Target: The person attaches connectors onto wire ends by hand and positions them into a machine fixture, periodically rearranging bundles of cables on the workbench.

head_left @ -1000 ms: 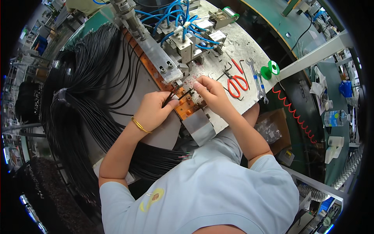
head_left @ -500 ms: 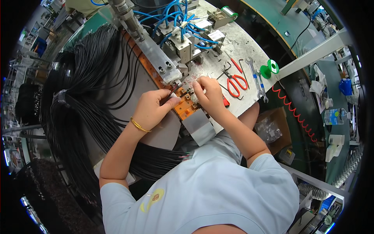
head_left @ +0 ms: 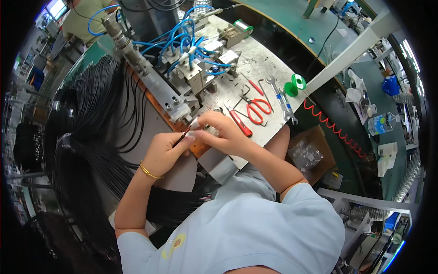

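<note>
Between thumb and fingers, my left hand (head_left: 165,154) pinches a thin black cable (head_left: 181,137) whose end shows a bit of red wire. My right hand (head_left: 224,133) meets it from the right, thumb and forefinger closed on the wire end. White coverings sit on some fingertips. Both hands are over the orange fixture strip (head_left: 199,148), just below the metal head of the clamping machine (head_left: 178,109). The fingers hide most of the cable's tip.
Large bundles of black cables (head_left: 86,109) hang at left. On the bench's right lie red-handled cutters (head_left: 258,111), a red-handled tool (head_left: 241,123), wrenches (head_left: 282,100) and a green spool (head_left: 292,87). Blue air hoses (head_left: 185,43) loop over the machine. A cardboard box (head_left: 315,150) stands below right.
My right hand has moved left to my left hand, and both now hold the cable end close together. The view has shifted, so the bench appears lower and further left.
</note>
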### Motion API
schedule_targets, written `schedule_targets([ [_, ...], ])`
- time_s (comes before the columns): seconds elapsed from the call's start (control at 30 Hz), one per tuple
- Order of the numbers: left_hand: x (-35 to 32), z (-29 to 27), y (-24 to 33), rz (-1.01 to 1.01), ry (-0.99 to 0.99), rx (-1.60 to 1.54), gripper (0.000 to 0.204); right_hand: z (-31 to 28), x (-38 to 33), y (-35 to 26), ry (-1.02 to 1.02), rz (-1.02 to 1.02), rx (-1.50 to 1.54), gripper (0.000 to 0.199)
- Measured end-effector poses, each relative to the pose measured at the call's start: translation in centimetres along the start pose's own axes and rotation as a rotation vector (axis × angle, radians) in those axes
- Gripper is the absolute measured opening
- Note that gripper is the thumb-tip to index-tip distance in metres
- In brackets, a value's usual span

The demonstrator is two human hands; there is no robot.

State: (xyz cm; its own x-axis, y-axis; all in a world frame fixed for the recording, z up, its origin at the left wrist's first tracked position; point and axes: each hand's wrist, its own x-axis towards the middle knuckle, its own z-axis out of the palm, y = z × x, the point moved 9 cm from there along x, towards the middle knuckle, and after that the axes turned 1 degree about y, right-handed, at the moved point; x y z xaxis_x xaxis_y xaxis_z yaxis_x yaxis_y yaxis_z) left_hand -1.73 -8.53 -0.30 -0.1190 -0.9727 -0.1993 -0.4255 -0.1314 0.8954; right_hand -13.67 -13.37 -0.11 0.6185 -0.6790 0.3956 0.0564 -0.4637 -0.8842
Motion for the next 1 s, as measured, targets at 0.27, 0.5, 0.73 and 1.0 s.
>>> schedule_targets([
  [0.27, -0.3, 0.5, 0.6, 0.004, -0.038, -0.004, 0.034, 0.0, -0.1, -1.1, 0.029, -0.090, -0.087, 0.014],
  [0.5, -0.2, 0.3, 0.2, 0.029, -0.028, -0.001, 0.032, 0.1, 0.0, -1.2, 0.017, -0.102, -0.106, 0.014],
  [0.73, -0.3, 0.8, 0.2, -0.055, -0.063, -0.003, 0.029, 0.3, 0.1, -1.2, -0.015, -0.088, -0.103, 0.010],
  [1.0, 0.3, -0.5, -0.9, 0.064, 0.077, -0.156, 0.015, 0.2, 0.0, -1.8, -0.002, -0.089, -0.194, 0.011],
])
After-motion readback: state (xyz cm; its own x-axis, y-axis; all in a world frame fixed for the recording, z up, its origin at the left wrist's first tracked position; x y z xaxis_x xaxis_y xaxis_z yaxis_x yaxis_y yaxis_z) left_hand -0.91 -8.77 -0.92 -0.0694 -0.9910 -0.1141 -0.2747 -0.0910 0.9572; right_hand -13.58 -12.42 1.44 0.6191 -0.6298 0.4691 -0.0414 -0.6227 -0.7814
